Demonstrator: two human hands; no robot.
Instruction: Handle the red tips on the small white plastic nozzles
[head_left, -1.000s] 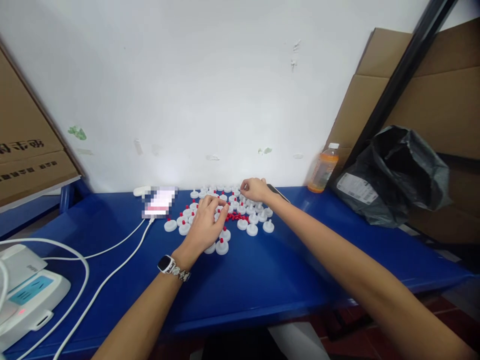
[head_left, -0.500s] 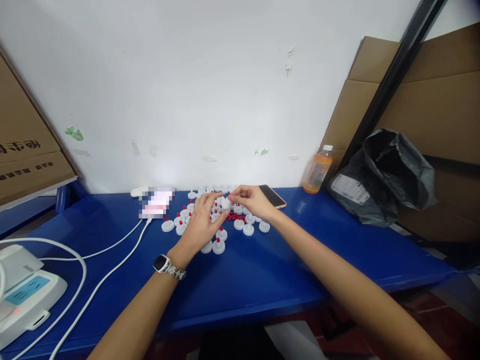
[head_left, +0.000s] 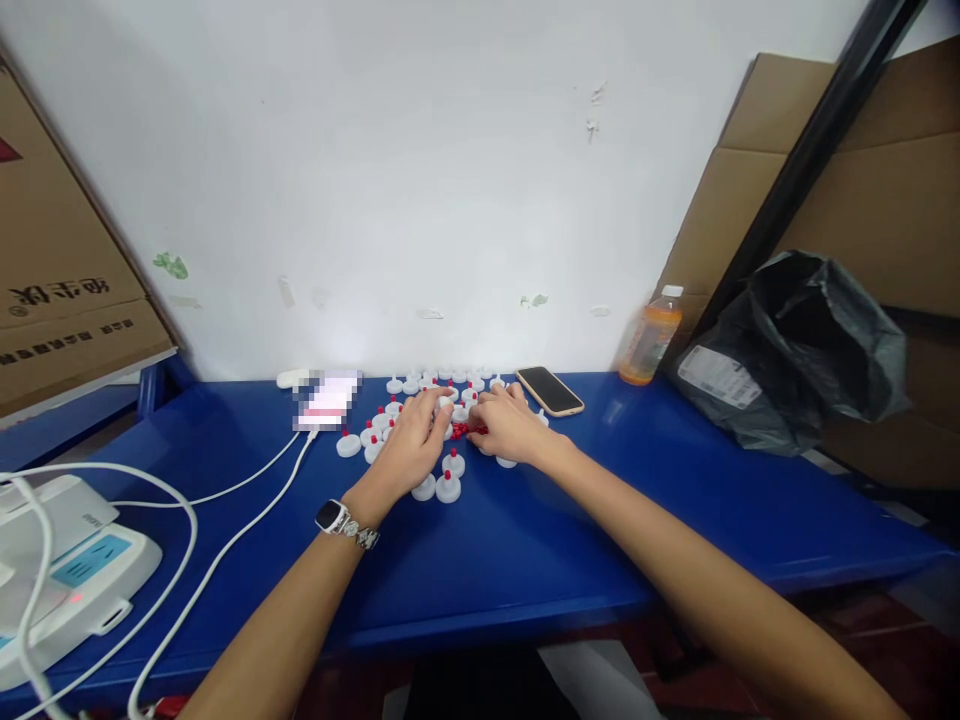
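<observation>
Several white round caps (head_left: 448, 489), some with a red tip, lie spread on the blue table (head_left: 525, 550). A small heap of loose red pieces (head_left: 463, 431) sits among them. My left hand (head_left: 411, 448), a watch on its wrist, rests over the caps with fingers curled around a white cap (head_left: 445, 404). My right hand (head_left: 511, 428) lies just to its right, fingertips down on the red pieces; whether it pinches one is hidden. The two hands almost touch.
A phone (head_left: 550, 390) lies behind my right hand. An orange bottle (head_left: 649, 338) and a black bag (head_left: 795, 350) stand at the right, with cardboard (head_left: 862, 200) behind. A white device (head_left: 75, 575) with cables (head_left: 225, 550) sits at left, by a box (head_left: 52, 300).
Both hands came down from holding a cap together above the table. My right hand dropped onto the red pieces, and my left hand settled on the caps.
</observation>
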